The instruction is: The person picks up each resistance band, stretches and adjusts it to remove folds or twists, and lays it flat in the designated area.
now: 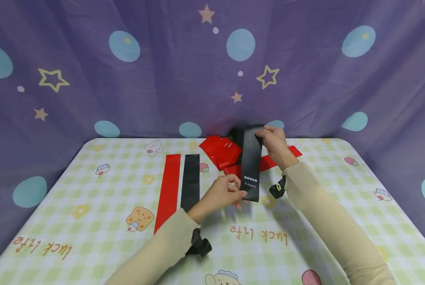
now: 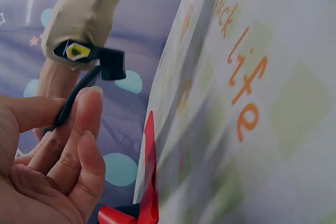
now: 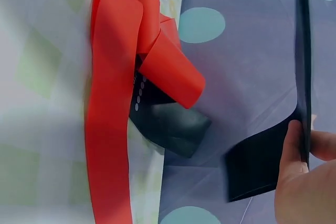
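A black resistance band (image 1: 250, 158) marked "X-Heavy" is stretched lengthwise between both hands, above the table. My left hand (image 1: 223, 193) pinches its lower end between thumb and fingers; the left wrist view shows the band edge-on (image 2: 71, 100) there. My right hand (image 1: 275, 145) grips the upper end, and in the right wrist view a black flap (image 3: 257, 161) hangs beside the fingers. Behind the held band lie crumpled red bands (image 1: 221, 152), with black band material (image 3: 170, 127) under them. One long red band (image 3: 110, 119) stretches rightward below the right hand.
Left of the hands, a red band (image 1: 168, 182) and a black band (image 1: 191, 178) lie flat side by side, partly hidden by the left forearm. A patterned cloth (image 1: 109, 198) covers the table. A purple curtain (image 1: 183, 79) hangs along its back edge.
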Motion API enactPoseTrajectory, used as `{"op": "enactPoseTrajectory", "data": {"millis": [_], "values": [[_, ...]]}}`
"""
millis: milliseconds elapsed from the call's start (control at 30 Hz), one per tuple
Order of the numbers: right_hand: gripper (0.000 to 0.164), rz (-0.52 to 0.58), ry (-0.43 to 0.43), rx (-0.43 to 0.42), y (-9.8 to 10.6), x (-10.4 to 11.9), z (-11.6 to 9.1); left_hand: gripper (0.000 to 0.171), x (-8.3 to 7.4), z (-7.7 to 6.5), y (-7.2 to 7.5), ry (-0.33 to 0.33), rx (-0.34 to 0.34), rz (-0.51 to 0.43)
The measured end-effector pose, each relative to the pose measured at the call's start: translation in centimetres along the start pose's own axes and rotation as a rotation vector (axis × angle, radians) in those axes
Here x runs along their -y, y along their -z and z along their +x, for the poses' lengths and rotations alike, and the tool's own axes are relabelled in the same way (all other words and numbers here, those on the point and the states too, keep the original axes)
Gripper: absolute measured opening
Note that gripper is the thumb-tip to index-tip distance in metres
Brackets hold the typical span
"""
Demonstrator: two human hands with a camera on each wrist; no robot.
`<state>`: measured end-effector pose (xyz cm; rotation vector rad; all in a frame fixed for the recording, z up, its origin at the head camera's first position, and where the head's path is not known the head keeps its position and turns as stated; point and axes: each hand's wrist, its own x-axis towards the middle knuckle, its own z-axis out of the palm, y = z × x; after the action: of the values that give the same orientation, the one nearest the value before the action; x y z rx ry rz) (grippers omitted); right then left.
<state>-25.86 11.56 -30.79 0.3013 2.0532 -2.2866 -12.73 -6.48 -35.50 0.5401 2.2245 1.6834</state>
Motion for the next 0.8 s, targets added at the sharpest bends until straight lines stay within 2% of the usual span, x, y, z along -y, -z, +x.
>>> {"op": "enactPoseTrajectory", "data": {"millis": [133,267,400,500,667,800], "values": [[0.055,0.002,-0.024,-0.016,0.1,0.0,0.3,0.016,0.0,-1.0,-0.3,0.027,0.027,0.008],[0.057,0.022,-0.043,-0.006,0.2,0.1,0.4,0.019,0.2,-1.9,-0.6,0.070,0.021,0.028],[0.056,0.023,-0.048,-0.004,0.1,0.0,0.3,0.040,0.4,-2.9,-0.8,0.105,0.035,0.018],[0.054,0.022,-0.035,-0.002,0.0,-0.1,0.4,0.049,0.5,-3.7,-1.2,0.123,0.080,-0.017],[0.050,0.050,-0.002,0.017,-0.2,-0.7,0.6,0.041,0.6,-4.8,-1.7,0.157,0.124,-0.076],[0.048,0.080,0.027,0.037,-0.6,-1.1,0.8,0.033,0.7,-5.7,-1.7,0.173,0.123,-0.064]]}}
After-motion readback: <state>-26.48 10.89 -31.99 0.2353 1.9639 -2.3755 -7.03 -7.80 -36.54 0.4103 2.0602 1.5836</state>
